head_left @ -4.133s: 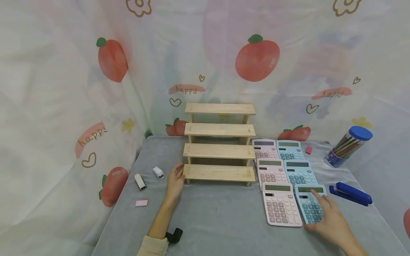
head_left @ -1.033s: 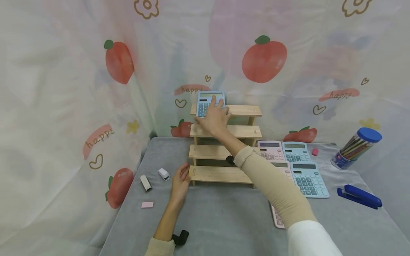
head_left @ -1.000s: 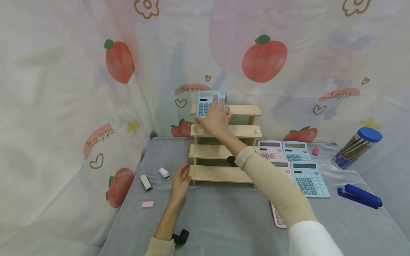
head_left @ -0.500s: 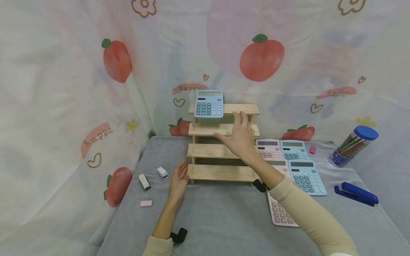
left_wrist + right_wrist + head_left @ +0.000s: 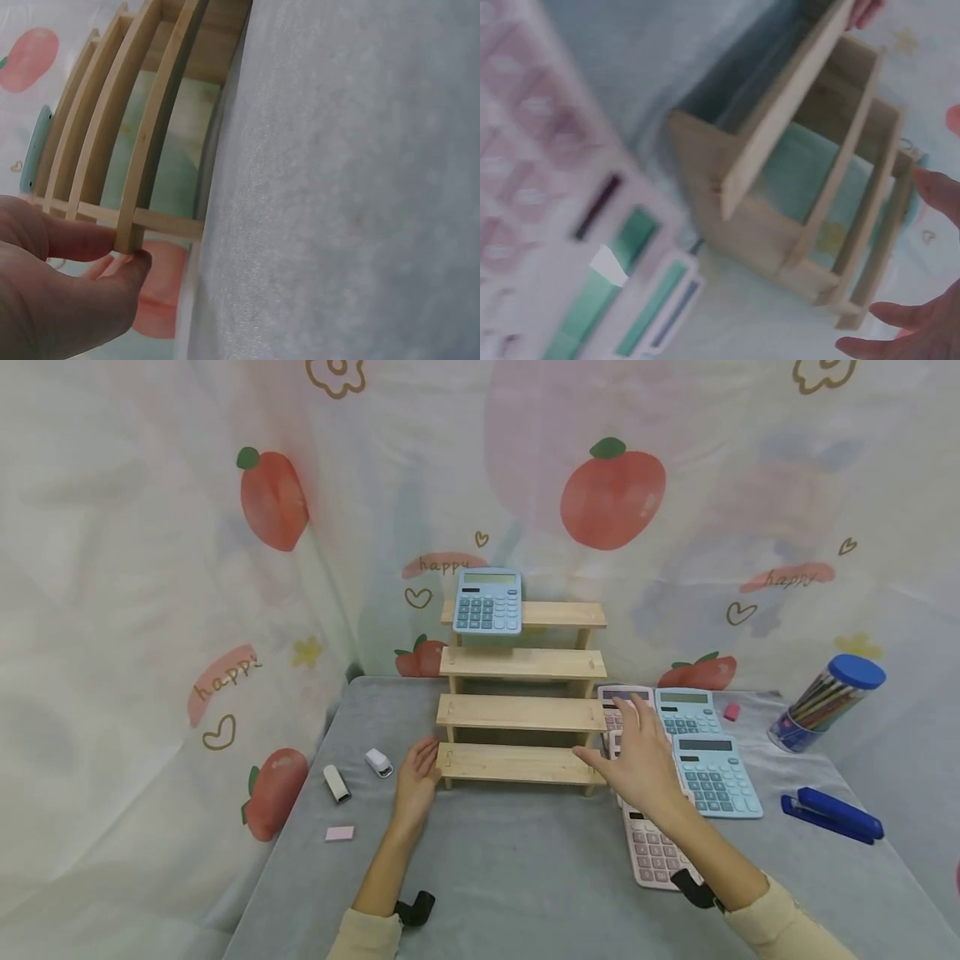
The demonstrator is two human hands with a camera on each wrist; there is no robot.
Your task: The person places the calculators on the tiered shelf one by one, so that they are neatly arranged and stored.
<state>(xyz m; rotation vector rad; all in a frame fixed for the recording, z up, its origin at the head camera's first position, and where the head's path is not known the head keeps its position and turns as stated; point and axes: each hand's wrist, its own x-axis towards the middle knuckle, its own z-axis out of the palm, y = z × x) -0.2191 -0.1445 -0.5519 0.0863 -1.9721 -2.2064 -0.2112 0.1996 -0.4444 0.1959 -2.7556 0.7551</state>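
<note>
A wooden four-step shelf (image 5: 517, 714) stands mid-table. One blue calculator (image 5: 488, 602) leans on its top step, at the left. My left hand (image 5: 417, 774) rests with straight fingers against the left end of the bottom step (image 5: 129, 238). My right hand (image 5: 637, 760) hovers open and empty, fingers spread, over the calculators right of the shelf. There lie a pink calculator (image 5: 656, 853) nearest me, two blue ones (image 5: 712, 766) (image 5: 682, 710), and a pink one (image 5: 617, 696) at the back. In the right wrist view the shelf (image 5: 802, 187) and pink calculator (image 5: 562, 247) show blurred.
A blue stapler (image 5: 831, 813) and a tub of coloured pencils (image 5: 823, 700) sit at the far right, a pink eraser (image 5: 723, 712) behind the calculators. Left of the shelf lie two small white items (image 5: 378, 762) (image 5: 336, 783) and a pink eraser (image 5: 339, 833). Printed cloth walls the back and sides.
My right hand left the blue calculator on the top step and drew back down to the right, over the calculators on the table. The left hand stayed at the shelf's end.
</note>
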